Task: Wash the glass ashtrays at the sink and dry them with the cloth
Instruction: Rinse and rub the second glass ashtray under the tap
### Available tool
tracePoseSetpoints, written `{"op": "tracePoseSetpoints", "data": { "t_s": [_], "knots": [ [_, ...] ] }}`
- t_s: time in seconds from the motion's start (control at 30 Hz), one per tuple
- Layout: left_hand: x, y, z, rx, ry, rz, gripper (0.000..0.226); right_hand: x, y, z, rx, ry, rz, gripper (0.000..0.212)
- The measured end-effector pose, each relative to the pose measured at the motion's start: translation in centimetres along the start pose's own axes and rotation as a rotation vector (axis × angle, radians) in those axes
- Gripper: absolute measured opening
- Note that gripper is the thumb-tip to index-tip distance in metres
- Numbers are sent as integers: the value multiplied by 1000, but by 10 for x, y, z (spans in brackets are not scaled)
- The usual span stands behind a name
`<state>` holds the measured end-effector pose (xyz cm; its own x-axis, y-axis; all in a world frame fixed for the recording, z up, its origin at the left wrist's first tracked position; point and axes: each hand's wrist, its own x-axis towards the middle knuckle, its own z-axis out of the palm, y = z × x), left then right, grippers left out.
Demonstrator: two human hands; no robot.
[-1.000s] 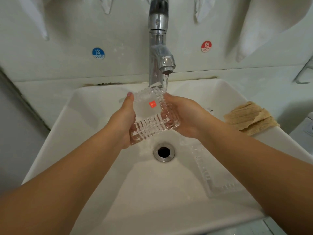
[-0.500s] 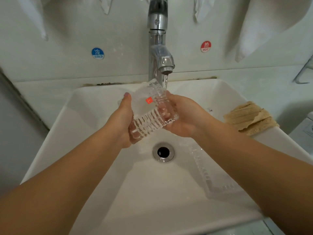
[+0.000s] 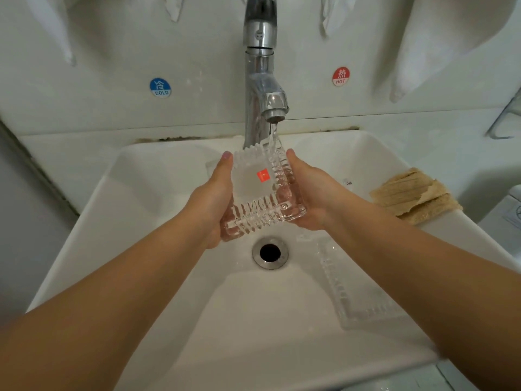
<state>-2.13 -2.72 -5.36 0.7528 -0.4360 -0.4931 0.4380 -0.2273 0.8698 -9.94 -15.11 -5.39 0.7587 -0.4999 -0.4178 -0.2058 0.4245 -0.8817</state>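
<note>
A square cut-glass ashtray [image 3: 253, 198] with a small red sticker is held over the white sink [image 3: 135, 193], tilted up toward the tap. My left hand [image 3: 212, 201] grips its left edge and my right hand [image 3: 310, 193] grips its right edge. Water runs from the chrome tap [image 3: 263, 88] onto the ashtray's far right corner. A second glass ashtray [image 3: 358, 294] lies on the sink's right slope, partly hidden under my right forearm. A tan cloth [image 3: 411, 193] lies folded on the sink's right rim.
The drain [image 3: 270, 252] sits just below the held ashtray. Cold [image 3: 160, 87] and hot [image 3: 340, 76] stickers mark the wall either side of the tap. White cloths [image 3: 439, 43] hang on the wall above. A white appliance edge [image 3: 507, 218] shows at far right.
Both hands have turned the ashtray a little and shifted it slightly right, so the water stream now lands on its far right corner.
</note>
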Motion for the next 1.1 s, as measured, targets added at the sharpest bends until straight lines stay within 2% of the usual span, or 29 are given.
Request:
{"op": "tracePoseSetpoints", "data": {
  "t_s": [0.13, 0.23, 0.33, 0.43, 0.5, 0.6, 0.63, 0.73, 0.8, 0.9, 1.0, 1.1],
  "knots": [
    [4, 1, -4, -39, 40, -6, 61, -3, 1, 4, -44, 9, -21, 44],
    [2, 1, -7, -56, 39, -39, 62, -8, 1, 14, -228, 26, -87, 40],
    [1, 2, -7, -26, 65, -33, 65, -4, 2, 16, -375, 58, -142, 50],
    [1, 4, -2, 43, 117, 57, 63, 0, 4, 9, -395, 106, -76, 69],
    [2, 4, 2, 64, 122, 95, 63, 5, 5, 3, -362, 110, -33, 81],
    [0, 3, 5, 61, 127, 128, 61, 8, 1, 2, -266, 97, 19, 86],
    [0, 3, 6, 70, 130, 136, 67, 11, 0, 1, -230, 99, 45, 86],
    [0, 4, 6, 109, 145, 154, 90, 7, -4, 1, -107, 57, 91, 67],
    [0, 6, 4, 48, 141, 108, 85, 3, -4, 2, -49, 48, 81, 52],
    [2, 5, -2, -61, 93, 30, 65, 0, -3, 5, 100, -59, 39, 42],
    [2, 4, -8, -117, 21, -39, 64, -7, -2, 11, 156, -159, 7, 29],
    [3, 3, -9, -135, -33, -61, 69, -9, -4, 10, 145, -172, 8, 30]
  ]
}}
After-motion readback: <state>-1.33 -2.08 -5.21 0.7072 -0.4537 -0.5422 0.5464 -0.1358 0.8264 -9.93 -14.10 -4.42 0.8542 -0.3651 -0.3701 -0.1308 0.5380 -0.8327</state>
